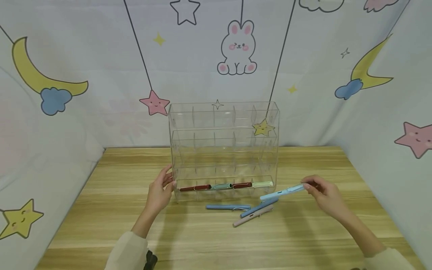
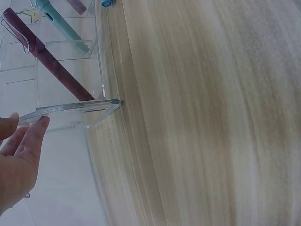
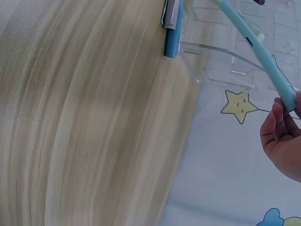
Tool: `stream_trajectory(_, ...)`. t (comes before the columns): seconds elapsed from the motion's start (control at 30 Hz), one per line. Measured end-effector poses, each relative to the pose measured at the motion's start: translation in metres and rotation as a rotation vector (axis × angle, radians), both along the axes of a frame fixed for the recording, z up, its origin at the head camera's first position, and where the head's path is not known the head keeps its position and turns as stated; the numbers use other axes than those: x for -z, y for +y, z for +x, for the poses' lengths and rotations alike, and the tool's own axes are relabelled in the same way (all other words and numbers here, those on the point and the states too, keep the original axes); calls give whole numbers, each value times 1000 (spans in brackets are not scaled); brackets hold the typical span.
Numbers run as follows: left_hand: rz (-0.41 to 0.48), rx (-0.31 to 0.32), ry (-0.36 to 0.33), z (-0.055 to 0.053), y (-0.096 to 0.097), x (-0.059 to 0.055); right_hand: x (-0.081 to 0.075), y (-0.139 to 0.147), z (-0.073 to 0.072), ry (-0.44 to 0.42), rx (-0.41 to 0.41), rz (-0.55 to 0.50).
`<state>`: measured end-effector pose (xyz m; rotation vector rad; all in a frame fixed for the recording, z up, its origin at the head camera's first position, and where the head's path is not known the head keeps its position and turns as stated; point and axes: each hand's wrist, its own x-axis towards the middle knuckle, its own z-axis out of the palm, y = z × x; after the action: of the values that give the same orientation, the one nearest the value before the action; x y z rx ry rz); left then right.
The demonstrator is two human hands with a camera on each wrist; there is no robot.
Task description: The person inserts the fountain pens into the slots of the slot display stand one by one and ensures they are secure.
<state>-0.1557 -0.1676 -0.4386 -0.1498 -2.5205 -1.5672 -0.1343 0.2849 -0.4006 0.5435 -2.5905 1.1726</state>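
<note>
A clear organizer rack [image 1: 224, 172] with several rows of compartments stands upright on the table. My left hand [image 1: 160, 190] grips its left side panel, thumb toward the front edge. My right hand [image 1: 325, 195] pinches a light blue pen [image 1: 281, 192] by its clip end, and the pen points left toward the rack's lower right corner. In the lowest row sit a dark red pen [image 2: 56, 68], a teal pen [image 2: 66, 28], another dark red pen [image 1: 242, 185] and a pale green pen [image 1: 262, 184]. My right fingertips partly cover the held pen's end.
In front of the rack lie a blue pen [image 1: 224, 207], a darker blue pen [image 1: 256, 209] and a pinkish pen [image 1: 249, 217], the last two side by side at a slant. Behind the wood-grain table [image 1: 202, 243] hangs a printed white curtain [image 1: 202, 67], which also runs along both sides.
</note>
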Motion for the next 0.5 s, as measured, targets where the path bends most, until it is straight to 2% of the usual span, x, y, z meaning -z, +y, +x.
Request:
stream_trajectory(0.2,-2,-3,2,0,0,0,-9,7,-3,36,50,16)
stream_trajectory(0.5,-2,-5,15,-1,0,1,-16,8,-5,33,129,26)
